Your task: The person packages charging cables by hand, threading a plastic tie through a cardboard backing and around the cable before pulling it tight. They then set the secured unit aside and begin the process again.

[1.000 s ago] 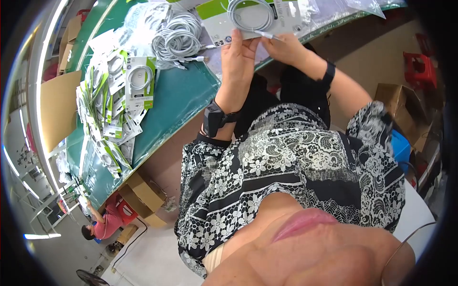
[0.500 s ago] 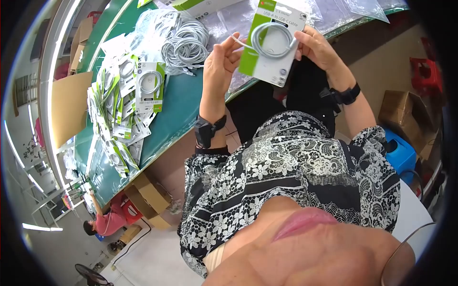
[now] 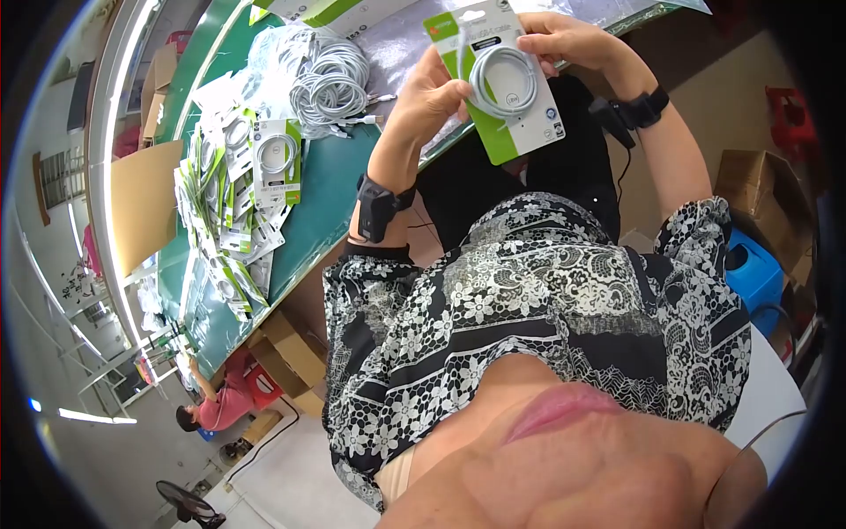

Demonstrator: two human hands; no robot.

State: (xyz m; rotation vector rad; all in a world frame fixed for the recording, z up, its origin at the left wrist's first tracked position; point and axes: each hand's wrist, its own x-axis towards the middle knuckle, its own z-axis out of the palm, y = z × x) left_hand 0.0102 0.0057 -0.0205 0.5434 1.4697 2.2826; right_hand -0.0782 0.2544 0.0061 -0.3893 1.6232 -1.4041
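Observation:
A white-and-green retail card (image 3: 529,134) is held up in front of me, with a coiled grey-white USB cable (image 3: 504,81) on its face. My left hand (image 3: 430,99) is closed at the card's left edge, its thumb by the coil; its other fingers are partly behind the card. My right hand (image 3: 564,42) pinches the upper right edge, thumb in front. A loose length of cable stands up along the left side of the card. To the left lies a pile of carded cables (image 3: 233,189), with one card (image 3: 278,163) face up on top.
Loose coiled cables (image 3: 330,84) in clear plastic lie on the green table (image 3: 322,189). A cardboard flap (image 3: 145,203) stands at the table's far left. Cartons (image 3: 762,198) and a blue container (image 3: 752,278) are at the right. A person in red (image 3: 225,406) works farther off.
The card has come slightly left and tilted the other way. My left hand has moved from the loose cable end to the card's edge, its thumb now against the coil.

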